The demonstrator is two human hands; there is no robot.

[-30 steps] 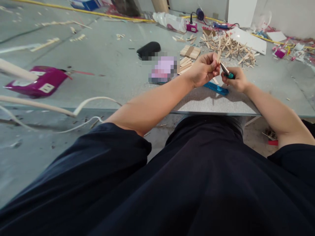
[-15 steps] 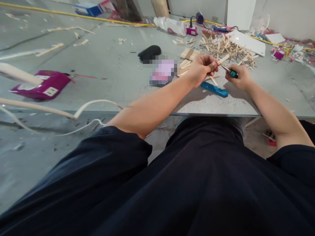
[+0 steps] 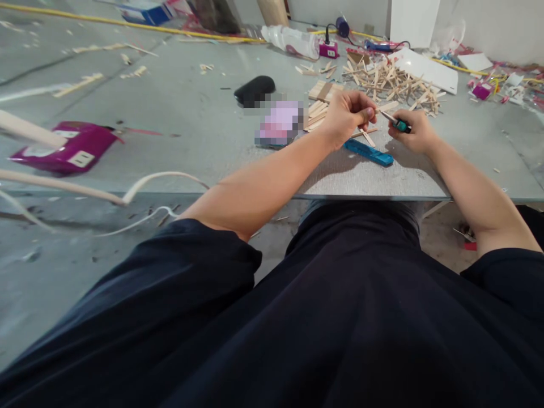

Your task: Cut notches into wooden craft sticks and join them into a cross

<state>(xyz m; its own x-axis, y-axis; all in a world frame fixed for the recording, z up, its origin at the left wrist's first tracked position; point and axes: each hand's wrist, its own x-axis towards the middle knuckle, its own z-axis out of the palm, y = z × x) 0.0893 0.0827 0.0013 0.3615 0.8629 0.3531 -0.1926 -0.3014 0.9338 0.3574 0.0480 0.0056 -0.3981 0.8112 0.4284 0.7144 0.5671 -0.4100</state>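
My left hand (image 3: 348, 119) is closed in a pinch on a flat wooden craft stick (image 3: 388, 106), which sticks out to the right past the fingertips. My right hand (image 3: 412, 131) is wrapped round a green-and-black-handled tool (image 3: 401, 125). Its pointed metal end meets the stick close to my left fingertips; its exact kind is hard to make out. Below the hands lies a long blue bar-shaped object (image 3: 368, 152) on the table. Loose craft sticks (image 3: 317, 116) and a banded bundle of sticks (image 3: 323, 90) lie beside my left hand.
A heap of craft sticks (image 3: 395, 79) lies behind my hands, near a white panel (image 3: 429, 71). Left of them are a phone (image 3: 278, 122) and a black case (image 3: 255, 90). A plastic bottle (image 3: 293, 42) and purple packet (image 3: 68, 147) also lie on the table (image 3: 178, 124).
The craft stick in my left hand has tilted lower, toward level. Both hands stay nearly in place, and the view has shifted slightly.
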